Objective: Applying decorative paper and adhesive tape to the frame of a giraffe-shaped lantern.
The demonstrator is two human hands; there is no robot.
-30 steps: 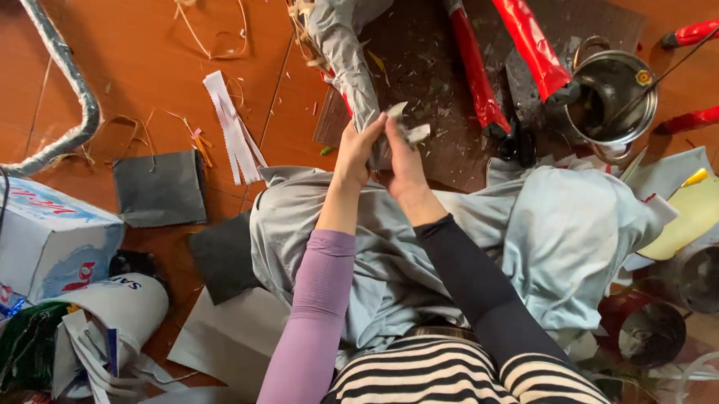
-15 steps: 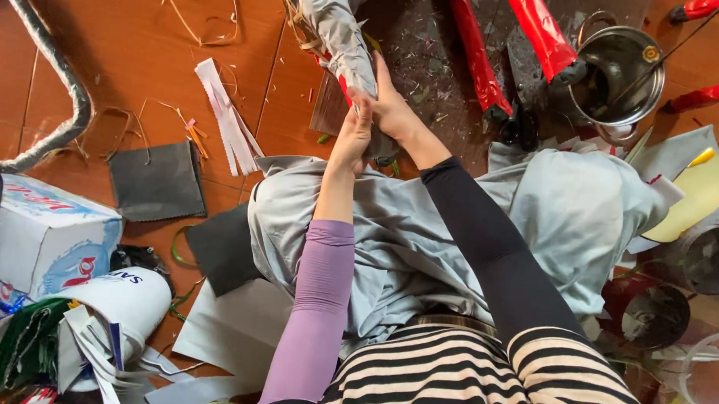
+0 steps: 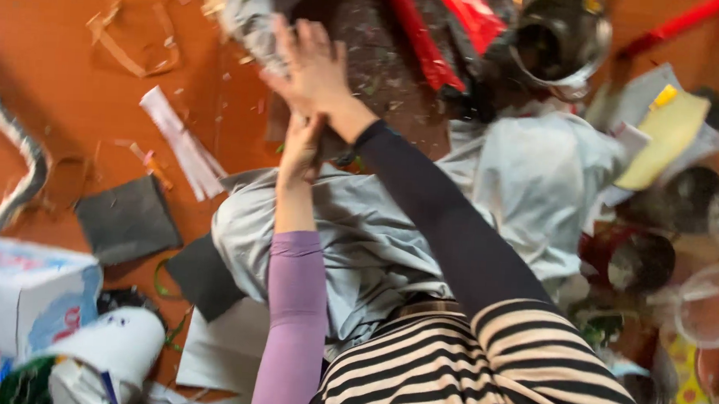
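Both hands had risen toward the grey papered shape point(image 3: 242, 11) since the earlier frames. From the head camera, the right hand point(image 3: 313, 67) lay flat on that shape's lower end, fingers spread open. Just below it, the left hand point(image 3: 301, 147) pointed upward, its grip unclear. Beneath both arms lay a pale cloth point(image 3: 530, 177).

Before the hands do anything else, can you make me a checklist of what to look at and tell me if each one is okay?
1. Right hand touching the grey paper-covered shape: ok, palm lies against it.
2. Left hand close by: ok, just below the right hand.
3. What the left hand holds: cannot tell, blurred.
4. Lap covered: ok, pale blue cloth spread over it.
5. Metal pot upright: cannot tell, tilted view and blur.
6. Floor tidy: not ok, white paper strips and scraps lie about.
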